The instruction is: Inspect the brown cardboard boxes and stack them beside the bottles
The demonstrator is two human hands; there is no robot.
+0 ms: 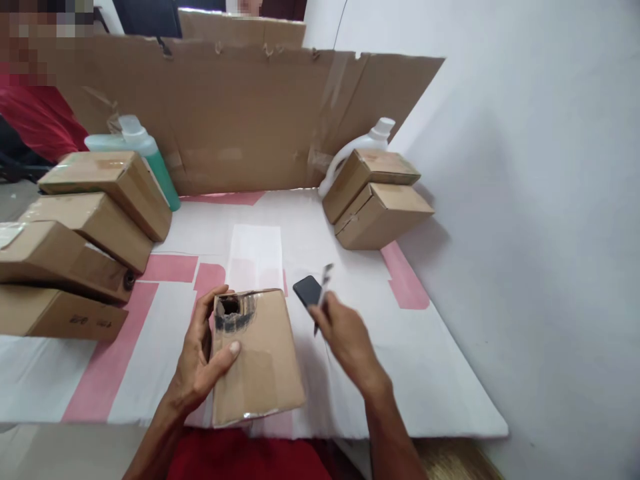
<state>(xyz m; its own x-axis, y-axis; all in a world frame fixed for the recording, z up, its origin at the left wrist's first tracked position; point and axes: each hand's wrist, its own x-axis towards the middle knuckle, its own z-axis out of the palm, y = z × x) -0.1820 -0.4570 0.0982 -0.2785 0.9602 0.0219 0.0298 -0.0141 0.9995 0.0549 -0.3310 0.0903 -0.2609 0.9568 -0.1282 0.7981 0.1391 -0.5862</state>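
Left of the phone (307,288), the left hand (203,363) clasped a holed box (265,360), apparently to steady it, while beside the phone the right hand (346,333) pinched a slim, blurred object (325,279).

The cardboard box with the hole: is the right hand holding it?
No, the left hand grips the cardboard box, while the right hand holds a slim object apart from it.
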